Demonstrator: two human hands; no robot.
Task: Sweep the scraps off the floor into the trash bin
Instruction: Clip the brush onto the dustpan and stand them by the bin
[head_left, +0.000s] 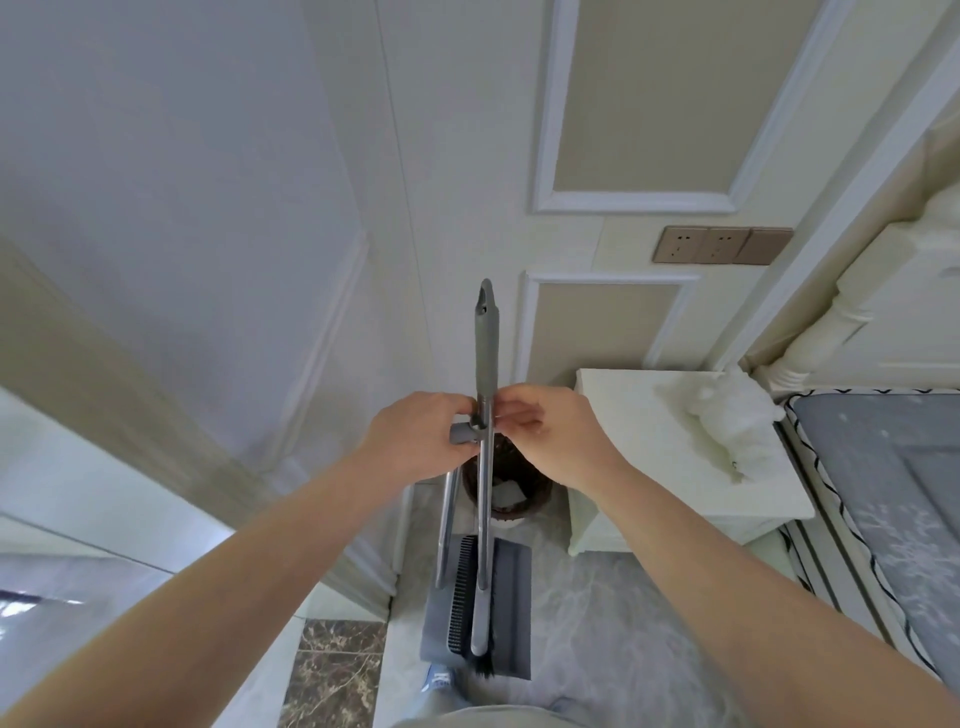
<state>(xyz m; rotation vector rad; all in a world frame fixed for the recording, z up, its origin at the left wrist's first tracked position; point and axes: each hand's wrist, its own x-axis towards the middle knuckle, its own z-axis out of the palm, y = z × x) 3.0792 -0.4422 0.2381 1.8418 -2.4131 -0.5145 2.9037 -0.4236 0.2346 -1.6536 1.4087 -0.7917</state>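
A grey broom (485, 343) stands upright in front of me, its black bristles low inside a grey dustpan (511, 608) that rests on the floor. The dustpan's own pole (447, 525) rises to a grey clip at hand height. My left hand (415, 436) grips that clip and the pole's top. My right hand (545, 431) pinches the broom's handle just right of the clip. Behind the poles stands a dark woven trash bin (524, 493) with a grey scrap in it. No scraps show on the floor.
A white nightstand (639, 431) with a crumpled white tissue (727, 421) stands to the right, beside a bed with a grey cover (893, 493). A panelled wall with sockets (722, 245) is ahead. My shoe (439, 675) is just behind the dustpan on the marble floor (623, 623).
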